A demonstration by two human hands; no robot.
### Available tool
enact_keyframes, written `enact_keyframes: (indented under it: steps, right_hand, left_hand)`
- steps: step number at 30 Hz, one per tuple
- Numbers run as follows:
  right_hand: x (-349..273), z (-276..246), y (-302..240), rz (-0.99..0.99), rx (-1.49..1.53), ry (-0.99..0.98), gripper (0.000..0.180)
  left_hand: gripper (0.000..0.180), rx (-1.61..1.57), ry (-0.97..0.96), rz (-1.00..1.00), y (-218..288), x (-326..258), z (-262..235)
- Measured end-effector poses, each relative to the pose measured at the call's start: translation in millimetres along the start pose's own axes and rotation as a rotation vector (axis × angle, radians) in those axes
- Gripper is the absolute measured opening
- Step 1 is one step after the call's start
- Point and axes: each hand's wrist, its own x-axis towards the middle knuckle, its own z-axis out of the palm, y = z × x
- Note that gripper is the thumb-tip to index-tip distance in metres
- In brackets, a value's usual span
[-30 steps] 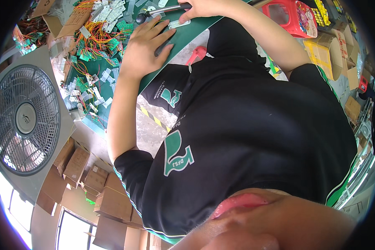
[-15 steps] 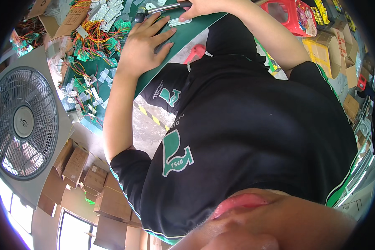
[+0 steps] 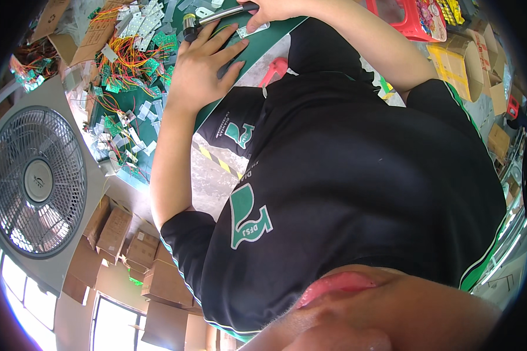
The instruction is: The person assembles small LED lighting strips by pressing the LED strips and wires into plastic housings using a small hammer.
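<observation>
Hammer [image 3: 223, 14] is gripped in the right hand [image 3: 270, 10], left hand [image 3: 201, 76] spread on green table [image 3: 259, 48].

Left hand [image 3: 202, 79]: palm down, the back uppermost, fingers spread and slanting forward toward the right hand [image 3: 270, 10], the thumb set apart from them. The left forearm [image 3: 173, 149] runs back from it, bare. Right hand: fingers curled (partly cut off by the view's upper edge), thumb angled downward; the bare right forearm [image 3: 366, 44] slants outward behind.
</observation>
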Motion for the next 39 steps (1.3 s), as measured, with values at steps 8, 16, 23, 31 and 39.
enact_keyframes:
  steps: [8,16,23,31,39]
  right_hand:
    - [-0.4,-0.1,4.0,-0.053,0.005,-0.004,0.049]
    - [-5.1,-1.9,15.9,-0.05,0.214,0.075,0.045]
    - [-6.4,-15.2,30.2,0.076,0.341,0.414,0.031]
    - [3.8,1.7,-4.1,0.004,0.209,0.339,0.027]
    - [25.0,23.4,-10.0,-0.015,0.182,0.316,0.025]
  left_hand:
    - [0.039,-0.026,-0.039,0.007,-0.7,4.3,-1.0]
    - [0.035,-0.01,-0.002,0.009,0.9,5.2,1.7]
    - [0.032,0.032,0.113,0.039,1.3,3.1,9.5]
    - [0.032,0.11,0.178,0.027,9.8,2.0,14.1]
    - [0.038,0.062,0.229,0.052,8.0,1.4,21.2]
